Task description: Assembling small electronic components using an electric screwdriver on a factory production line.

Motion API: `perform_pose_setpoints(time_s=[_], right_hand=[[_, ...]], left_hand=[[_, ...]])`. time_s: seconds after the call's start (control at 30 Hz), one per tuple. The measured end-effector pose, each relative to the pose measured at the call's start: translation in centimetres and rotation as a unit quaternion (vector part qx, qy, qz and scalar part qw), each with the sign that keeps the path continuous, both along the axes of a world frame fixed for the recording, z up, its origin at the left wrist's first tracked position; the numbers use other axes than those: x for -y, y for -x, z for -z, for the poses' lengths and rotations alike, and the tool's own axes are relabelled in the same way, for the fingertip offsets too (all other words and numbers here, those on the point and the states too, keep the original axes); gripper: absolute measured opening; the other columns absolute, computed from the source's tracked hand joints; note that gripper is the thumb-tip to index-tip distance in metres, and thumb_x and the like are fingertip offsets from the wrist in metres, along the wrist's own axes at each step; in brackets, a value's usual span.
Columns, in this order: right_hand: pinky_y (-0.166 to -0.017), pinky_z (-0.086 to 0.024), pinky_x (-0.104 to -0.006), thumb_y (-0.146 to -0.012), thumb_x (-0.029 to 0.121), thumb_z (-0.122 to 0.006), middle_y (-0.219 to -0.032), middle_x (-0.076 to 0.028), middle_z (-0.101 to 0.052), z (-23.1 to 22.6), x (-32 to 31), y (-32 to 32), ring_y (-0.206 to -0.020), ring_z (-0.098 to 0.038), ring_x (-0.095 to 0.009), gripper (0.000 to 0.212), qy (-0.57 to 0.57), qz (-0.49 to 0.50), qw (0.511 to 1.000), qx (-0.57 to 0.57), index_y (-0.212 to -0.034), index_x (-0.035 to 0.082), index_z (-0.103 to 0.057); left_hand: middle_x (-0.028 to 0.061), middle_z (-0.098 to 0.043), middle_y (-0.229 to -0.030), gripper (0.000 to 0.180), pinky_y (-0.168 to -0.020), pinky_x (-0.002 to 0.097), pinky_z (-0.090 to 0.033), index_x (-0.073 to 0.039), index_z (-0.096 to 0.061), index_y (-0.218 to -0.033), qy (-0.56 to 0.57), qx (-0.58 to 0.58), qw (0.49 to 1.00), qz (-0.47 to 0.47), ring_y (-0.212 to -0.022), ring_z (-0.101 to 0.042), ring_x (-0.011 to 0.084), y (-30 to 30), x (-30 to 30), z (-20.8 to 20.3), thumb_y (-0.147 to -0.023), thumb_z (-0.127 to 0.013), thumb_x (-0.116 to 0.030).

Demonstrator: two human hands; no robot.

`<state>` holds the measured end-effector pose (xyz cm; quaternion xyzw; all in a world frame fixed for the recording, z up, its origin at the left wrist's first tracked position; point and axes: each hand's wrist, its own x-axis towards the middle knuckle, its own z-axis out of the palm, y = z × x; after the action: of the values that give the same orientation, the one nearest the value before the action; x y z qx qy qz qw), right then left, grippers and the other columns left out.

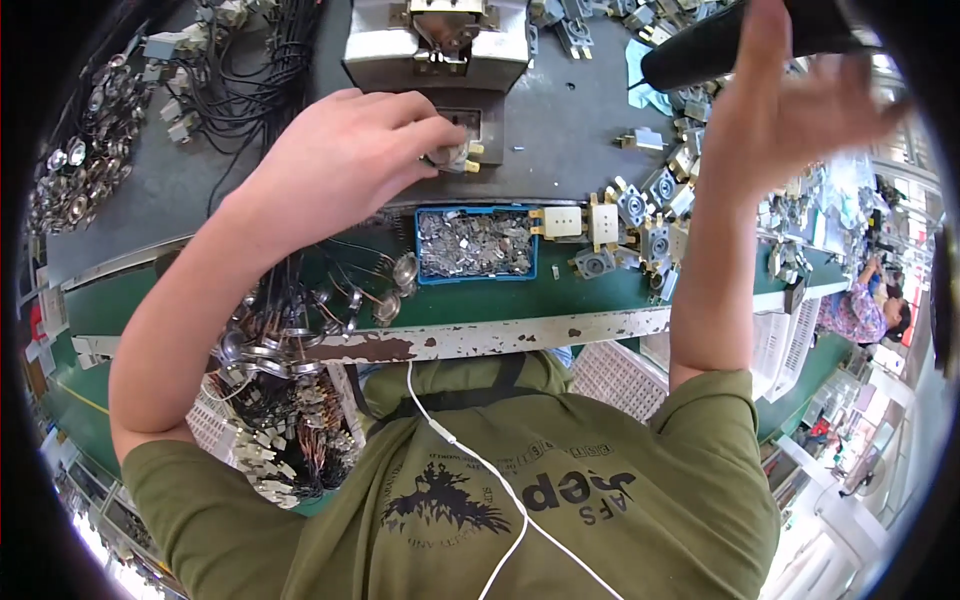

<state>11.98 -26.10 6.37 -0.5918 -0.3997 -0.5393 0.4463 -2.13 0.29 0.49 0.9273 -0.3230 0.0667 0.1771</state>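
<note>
My left hand (350,160) is closed, its fingertips pinching a small socket piece with brass tabs (460,157). It holds the piece over the flat metal base in front of a metal press block (437,50). The fingers partly hide the piece. My right hand (785,120) is raised at the upper right, beside a thick black handle (695,62). Its thumb crosses in front of the handle, while the other fingers look spread and are blurred by motion. Below the left hand, a blue tray (418,262) contains many small metal bits.
Loose socket pieces (655,240) lie across the right side of the bench. Black cables (285,60) and round metal parts (75,175) cover the left. White crates (620,370) stand below the bench edge (520,335). Another person (865,310) sits at far right.
</note>
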Motion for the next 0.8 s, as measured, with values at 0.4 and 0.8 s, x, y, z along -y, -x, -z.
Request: perform_pose_setpoints(time_s=[0.4, 0.8], right_hand=[[-0.098, -0.052, -0.0393, -0.097, 0.007, -0.067, -0.127, -0.015, -0.066, 7.4, 8.9, 5.2, -0.112, -0.066, -0.032, 0.034, 0.518, 0.108, 0.753, -0.39, -0.131, 0.003, -0.065], [-0.077, -0.05, -0.0222, -0.102, 0.007, -0.061, -0.115, -0.005, -0.06, 5.3, 1.1, 9.1, -0.084, -0.058, -0.01, 0.037, 0.204, -0.307, 0.678, -0.636, -0.139, 0.008, -0.066]], left_hand=[[0.0106, -0.065, -0.134, 0.03, -0.108, 0.037, -0.045, -0.012, -0.069, -0.131, -0.096, 0.222, 0.905, -0.35, -0.123, -0.062, 0.0281, 2.2, -16.9, -4.6, -0.108, -0.056, -0.026], [0.0064, -0.066, -0.085, 0.018, -0.083, 0.0414, -0.052, -0.009, -0.066, -0.096, -0.105, -0.026, 0.989, -0.104, -0.092, -0.067, 0.0272, 0.6, -3.7, -0.3, -0.084, -0.077, -0.017]])
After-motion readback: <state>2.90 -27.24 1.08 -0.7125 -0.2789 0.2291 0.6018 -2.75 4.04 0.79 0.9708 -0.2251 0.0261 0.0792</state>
